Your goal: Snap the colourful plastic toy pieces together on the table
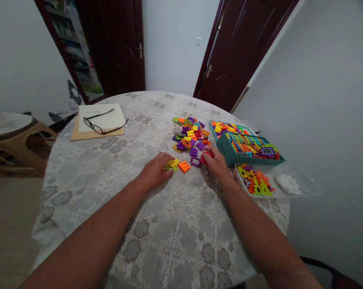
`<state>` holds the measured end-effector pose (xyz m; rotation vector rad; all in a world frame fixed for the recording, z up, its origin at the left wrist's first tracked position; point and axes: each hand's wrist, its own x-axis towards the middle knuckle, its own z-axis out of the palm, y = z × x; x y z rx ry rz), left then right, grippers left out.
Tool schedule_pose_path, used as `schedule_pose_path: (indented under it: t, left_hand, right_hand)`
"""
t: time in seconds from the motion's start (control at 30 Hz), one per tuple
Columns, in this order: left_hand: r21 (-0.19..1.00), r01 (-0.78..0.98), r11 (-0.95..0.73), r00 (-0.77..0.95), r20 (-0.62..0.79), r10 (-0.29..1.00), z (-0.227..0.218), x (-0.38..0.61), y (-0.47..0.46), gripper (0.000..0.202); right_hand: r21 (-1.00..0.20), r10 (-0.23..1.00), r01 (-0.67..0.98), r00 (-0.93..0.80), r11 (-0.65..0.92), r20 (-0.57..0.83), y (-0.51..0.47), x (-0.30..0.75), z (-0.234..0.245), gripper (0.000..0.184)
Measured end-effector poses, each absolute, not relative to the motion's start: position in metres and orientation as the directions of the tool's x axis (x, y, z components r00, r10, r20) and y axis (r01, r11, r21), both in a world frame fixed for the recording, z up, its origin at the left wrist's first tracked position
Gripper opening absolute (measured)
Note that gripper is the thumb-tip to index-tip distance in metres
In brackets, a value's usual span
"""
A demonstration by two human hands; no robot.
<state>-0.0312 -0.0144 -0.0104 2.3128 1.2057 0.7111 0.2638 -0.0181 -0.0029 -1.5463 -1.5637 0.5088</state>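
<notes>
My left hand (155, 170) rests on the round table with its fingers curled on a small yellow and green plastic piece (172, 164). An orange piece (184, 166) lies just right of it. My right hand (217, 162) is closed around a red piece (206, 155), next to a purple piece (195, 162) on the cloth. A loose heap of coloured building pieces (190, 134) lies just beyond both hands.
A teal box (229, 153) full of pieces stands to the right, with a clear tray (296, 188) of more pieces in front of it. Glasses (101, 124) lie on papers at the far left. The lace tablecloth (169, 224) covers the table. A stool (15, 140) stands left.
</notes>
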Motion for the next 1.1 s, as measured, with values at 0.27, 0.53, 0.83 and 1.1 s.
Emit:
schedule_pose_path:
  t: [0.27,0.53,0.83,1.1]
  left_hand:
    - [0.544,0.628,-0.557,0.505,0.261,0.823,-0.014,-0.030,-0.013,0.040]
    - [0.512,0.631,-0.582,0.531,0.262,0.806,-0.018,-0.032,-0.012,0.035]
    - [0.499,0.645,-0.578,0.536,0.244,0.808,-0.016,-0.032,-0.013,0.035]
    - [0.506,0.636,-0.582,0.532,0.259,0.806,-0.014,-0.031,-0.014,0.035]
  right_hand:
    - [-0.687,0.962,0.694,-0.030,0.215,0.271,-0.019,0.262,-0.011,0.027]
    - [-0.696,0.966,0.670,-0.158,0.258,0.207,-0.026,0.261,0.000,0.017]
    - [-0.600,0.943,0.740,-0.142,0.303,0.301,-0.021,0.266,-0.001,0.022]
    - [-0.276,0.765,0.731,-0.501,0.624,0.405,-0.036,0.238,0.000,0.041]
